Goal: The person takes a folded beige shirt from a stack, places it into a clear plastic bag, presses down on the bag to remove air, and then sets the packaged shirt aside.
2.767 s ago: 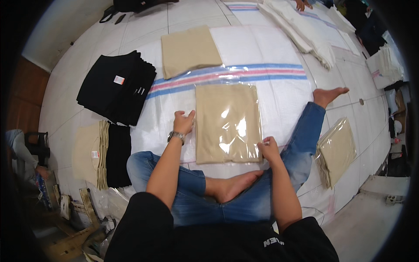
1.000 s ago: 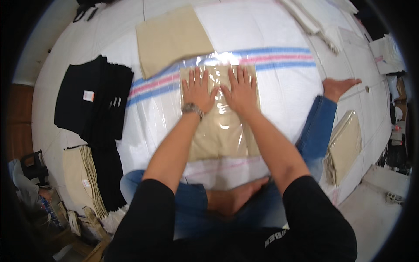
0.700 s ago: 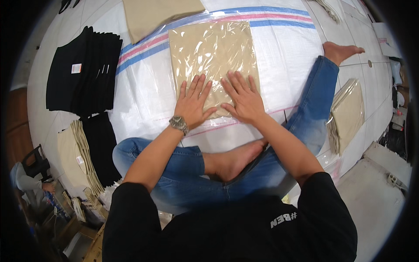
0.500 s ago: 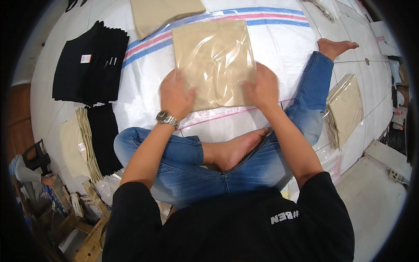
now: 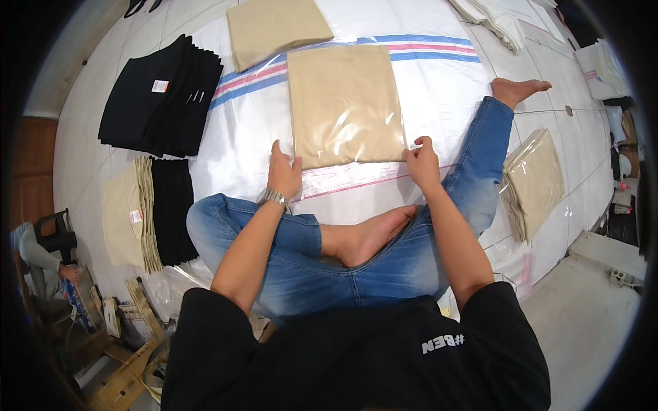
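Observation:
A folded beige garment in a clear plastic bag (image 5: 346,103) lies flat on the white woven sack in front of me. Beside its lower left corner is my left hand (image 5: 283,171), thumb and forefinger apart and nothing visible between them. My right hand (image 5: 422,166) has its fingers bent at the lower right corner, the fingertips pinching the bag's edge. Light glints off creases in the plastic, mostly over the lower half.
Another folded beige garment (image 5: 277,31) lies beyond. Stacks of black garments (image 5: 147,103) and beige garments (image 5: 123,212) stand at left. Bagged beige garments (image 5: 538,181) are piled at right, past my outstretched leg. The woven sack (image 5: 439,89) spreads under the work.
Both hands have slid off the bag's face to its lower corners. The bag's surface looks flatter, with fewer creases. The whole view has shifted slightly.

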A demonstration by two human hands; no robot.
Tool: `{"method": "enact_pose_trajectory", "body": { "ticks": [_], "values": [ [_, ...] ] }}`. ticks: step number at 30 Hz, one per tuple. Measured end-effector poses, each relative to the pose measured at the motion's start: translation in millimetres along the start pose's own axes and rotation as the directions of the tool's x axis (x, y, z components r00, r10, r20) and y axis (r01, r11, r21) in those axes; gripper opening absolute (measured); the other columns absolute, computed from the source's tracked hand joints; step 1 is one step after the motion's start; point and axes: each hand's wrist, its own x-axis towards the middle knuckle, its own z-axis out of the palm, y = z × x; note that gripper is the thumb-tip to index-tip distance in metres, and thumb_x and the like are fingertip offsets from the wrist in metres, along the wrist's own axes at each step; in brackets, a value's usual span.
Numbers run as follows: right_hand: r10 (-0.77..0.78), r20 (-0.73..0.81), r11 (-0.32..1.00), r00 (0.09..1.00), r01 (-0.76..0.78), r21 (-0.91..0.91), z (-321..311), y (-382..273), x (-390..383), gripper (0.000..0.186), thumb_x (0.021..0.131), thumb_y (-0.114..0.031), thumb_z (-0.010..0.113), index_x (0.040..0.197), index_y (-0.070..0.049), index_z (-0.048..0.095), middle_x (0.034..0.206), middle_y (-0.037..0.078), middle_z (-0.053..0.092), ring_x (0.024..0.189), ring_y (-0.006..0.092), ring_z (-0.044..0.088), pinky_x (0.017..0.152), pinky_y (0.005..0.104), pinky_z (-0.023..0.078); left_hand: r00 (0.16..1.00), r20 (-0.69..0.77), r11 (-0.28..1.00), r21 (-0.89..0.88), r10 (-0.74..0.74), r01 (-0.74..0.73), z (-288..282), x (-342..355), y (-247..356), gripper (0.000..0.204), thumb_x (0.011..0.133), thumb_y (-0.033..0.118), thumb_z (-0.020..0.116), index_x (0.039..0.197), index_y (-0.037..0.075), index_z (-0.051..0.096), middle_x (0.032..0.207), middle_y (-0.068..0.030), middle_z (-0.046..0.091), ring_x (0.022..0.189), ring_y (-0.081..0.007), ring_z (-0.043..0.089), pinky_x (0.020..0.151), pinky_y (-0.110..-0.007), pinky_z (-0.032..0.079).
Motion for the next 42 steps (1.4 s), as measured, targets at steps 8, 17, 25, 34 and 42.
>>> {"method": "enact_pose_trajectory", "body": {
  "ticks": [8, 17, 25, 34, 42],
  "values": [
    [-0.396, 0.370, 0.715, 0.840, 0.535, -0.451, 9.2, -2.8, -73.4, 0.056, 0.085, -0.017, 0.067, 0.133, 0.004, 0.048, 0.139, 0.023, 0.048, 0.127, 0.0392, 0.047, 0.103, 0.0464, 0.041, 0.687, 0.726, 0.916, 0.285, -0.016, -0.281, -31.4, -40.2, 67.2, 0.079, 0.094, 0.038, 0.056, 0.153, 0.002, 0.018, 0.100, -0.0251, 0.068, 0.090, -0.0379, 0.067, 0.079, -0.048, 0.054],
    [-0.510, 0.371, 0.624, 0.776, 0.631, -0.462, 27.0, -8.3, -78.8, 0.065, 0.086, -0.025, 0.065, 0.138, 0.009, 0.043, 0.151, 0.023, 0.035, 0.141, 0.0359, 0.032, 0.113, 0.0474, 0.030, 0.659, 0.750, 0.904, 0.313, -0.048, -0.291, -24.8, -41.0, 70.1, 0.083, 0.096, 0.039, 0.052, 0.157, 0.008, 0.005, 0.085, -0.0207, 0.071, 0.075, -0.0353, 0.069, 0.067, -0.048, 0.055],
    [-0.490, 0.320, 0.626, 0.811, 0.583, -0.518, 36.8, -12.7, -73.1, 0.075, 0.088, -0.028, 0.064, 0.145, 0.009, 0.032, 0.153, 0.025, 0.030, 0.143, 0.0376, 0.028, 0.116, 0.0470, 0.026, 0.618, 0.780, 0.881, 0.223, 0.095, -0.417, -17.7, -37.7, 71.3, 0.079, 0.094, 0.036, 0.052, 0.156, 0.008, 0.013, 0.081, -0.0205, 0.070, 0.072, -0.0379, 0.068, 0.066, -0.049, 0.054],
    [-0.320, 0.278, 0.706, 0.906, 0.424, -0.568, 40.6, 4.5, -65.7, 0.085, 0.089, -0.037, 0.063, 0.148, 0.010, 0.024, 0.156, 0.028, 0.022, 0.146, 0.0401, 0.021, 0.119, 0.0498, 0.021, 0.702, 0.689, 0.919, 0.371, -0.179, -0.130, -15.1, -31.0, 61.0, 0.082, 0.096, 0.035, 0.049, 0.154, -0.002, 0.006, 0.092, -0.0240, 0.070, 0.082, -0.0377, 0.070, 0.073, -0.049, 0.055],
    [-0.249, 0.255, 0.835, 0.935, 0.340, -0.433, 15.2, 9.5, -50.3, 0.057, 0.092, -0.034, 0.058, 0.132, 0.005, 0.047, 0.145, 0.025, 0.041, 0.134, 0.0396, 0.040, 0.107, 0.0509, 0.036, 0.761, 0.631, 0.959, 0.280, -0.153, -0.038, -23.8, -23.0, 41.2, 0.062, 0.096, 0.035, 0.051, 0.146, 0.002, 0.034, 0.098, -0.0220, 0.071, 0.086, -0.0388, 0.069, 0.077, -0.050, 0.054]
  ]
}}
